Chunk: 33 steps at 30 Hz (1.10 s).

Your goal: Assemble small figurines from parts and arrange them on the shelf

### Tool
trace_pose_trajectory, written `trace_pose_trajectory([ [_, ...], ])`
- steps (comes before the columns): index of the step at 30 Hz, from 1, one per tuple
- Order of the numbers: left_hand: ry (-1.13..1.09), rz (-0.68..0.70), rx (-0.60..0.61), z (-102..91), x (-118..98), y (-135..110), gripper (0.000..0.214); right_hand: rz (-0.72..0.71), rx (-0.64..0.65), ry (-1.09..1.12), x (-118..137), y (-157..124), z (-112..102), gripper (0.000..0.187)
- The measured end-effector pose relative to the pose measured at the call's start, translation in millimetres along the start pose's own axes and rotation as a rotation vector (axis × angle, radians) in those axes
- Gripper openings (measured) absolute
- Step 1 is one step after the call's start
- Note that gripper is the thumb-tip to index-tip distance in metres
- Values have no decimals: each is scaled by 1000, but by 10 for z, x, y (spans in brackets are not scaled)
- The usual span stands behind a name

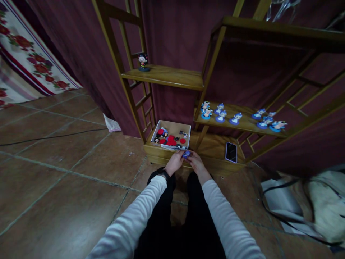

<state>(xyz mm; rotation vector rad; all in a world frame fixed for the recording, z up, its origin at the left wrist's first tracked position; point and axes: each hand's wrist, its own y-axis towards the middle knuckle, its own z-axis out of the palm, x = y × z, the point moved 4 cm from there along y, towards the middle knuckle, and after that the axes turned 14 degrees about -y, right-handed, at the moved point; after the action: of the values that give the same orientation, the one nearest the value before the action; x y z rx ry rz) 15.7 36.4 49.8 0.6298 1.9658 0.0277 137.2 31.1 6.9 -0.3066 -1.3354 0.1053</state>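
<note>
From my seat I look down at an open cardboard box (175, 127) standing on the bottom shelf (212, 145) of a wooden rack. The box holds a loose heap of red pieces (170, 141) mixed with dark and blue bits towards its front and left; the back of its floor is bare.

Just in front of the box's near right corner, both hands meet over the shelf edge. The left hand (174, 162) and the right hand (196, 163) share a small blue piece (186, 154), the fingers (180, 155) of each closed narrowly onto it from either side. I cannot make out its shape.

A phone (231, 152) lies flat on the same shelf, to the right of the hands. One shelf up stands a scattered row of blue figurines (221, 115), and a lone dark-haired figurine (143, 62) stands on the higher left shelf. A pale bag (323, 201) slumps on the tiled floor at far right.
</note>
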Motion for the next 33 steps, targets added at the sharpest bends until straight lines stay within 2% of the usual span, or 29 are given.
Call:
trace_pose_trajectory([
  [5,-339,-164,-63,1,225,44,34,15,30,10,-4,-2,-8,37],
  [10,-574,-240,-123,13,380,56,32,32,51,46,-23,-6,5,30],
  [16,-848,-332,-111,40,372,29,24,18,51,85,-3,-48,27,29],
  [20,-1030,-450,-168,34,356,-22,20,-1,75,107,45,-95,46,32],
  [24,-1129,-544,-252,-2,348,-62,11,-13,92,103,71,-121,68,32],
  [33,-1166,-635,-312,-52,371,-85,4,-39,117,116,79,-132,74,30],
])
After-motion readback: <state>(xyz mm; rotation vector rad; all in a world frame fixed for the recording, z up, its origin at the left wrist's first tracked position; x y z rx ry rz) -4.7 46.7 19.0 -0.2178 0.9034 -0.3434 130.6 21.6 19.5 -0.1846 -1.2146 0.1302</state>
